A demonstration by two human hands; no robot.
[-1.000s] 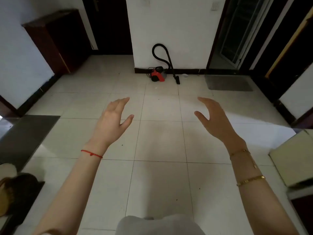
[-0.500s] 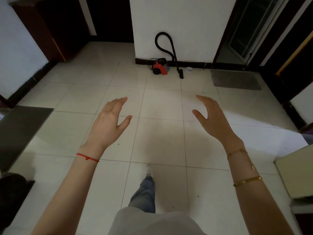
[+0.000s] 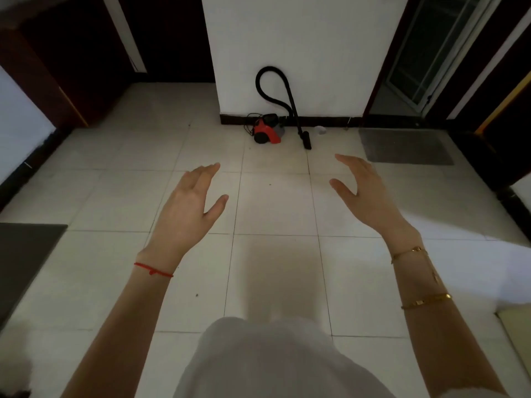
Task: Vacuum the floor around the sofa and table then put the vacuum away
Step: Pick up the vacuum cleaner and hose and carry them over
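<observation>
A small red and grey canister vacuum [image 3: 268,133] sits on the tiled floor against the base of a white wall. Its black hose [image 3: 273,81] loops up the wall and runs down a black wand to the floor nozzle [image 3: 307,139] on its right. My left hand [image 3: 189,208] and my right hand [image 3: 366,193] are stretched out in front of me, both open and empty, a couple of tiles short of the vacuum.
A grey doormat [image 3: 405,146] lies at the far right by a glass door [image 3: 425,53]. A dark rug edge [image 3: 26,262] is at the left, a pale furniture corner [image 3: 517,328] at the lower right. Dark doorways flank the white wall.
I have walked forward: the vacuum and wall look closer and larger. Both hands stay raised and open in the same pose. The furniture at the right has slid toward the frame edge.
</observation>
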